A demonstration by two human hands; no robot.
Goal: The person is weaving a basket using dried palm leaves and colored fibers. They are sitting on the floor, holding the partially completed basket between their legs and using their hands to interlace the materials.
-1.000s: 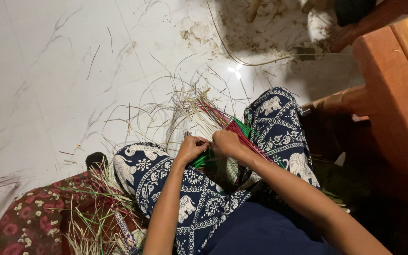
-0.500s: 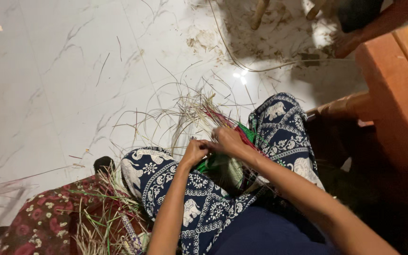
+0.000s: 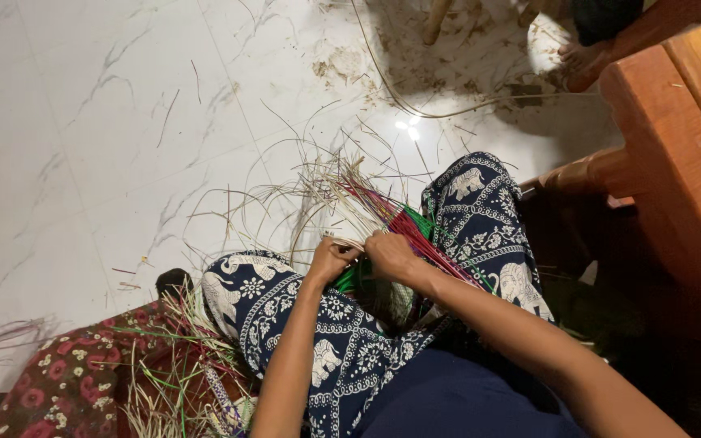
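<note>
Head view: left hand and right hand meet over the lap, fingers pinching a woven bundle of red, green and pale strands; knees brace it, loose ends fanning far across the white floor.

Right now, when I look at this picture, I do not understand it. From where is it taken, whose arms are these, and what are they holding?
The camera sits on a person's head and looks down, so the two bare arms are that person's own. The person sits with knees raised, in blue trousers with white elephants. The left hand and the right hand meet between the knees and pinch a bundle of thin strands, some pale like straw, some red and green, which fan out toward the white marble floor. Loose strands lie scattered there. More strands rest on a flowered cloth at lower left. A wooden bench stands at the right, and another person's foot shows at the top.
</note>
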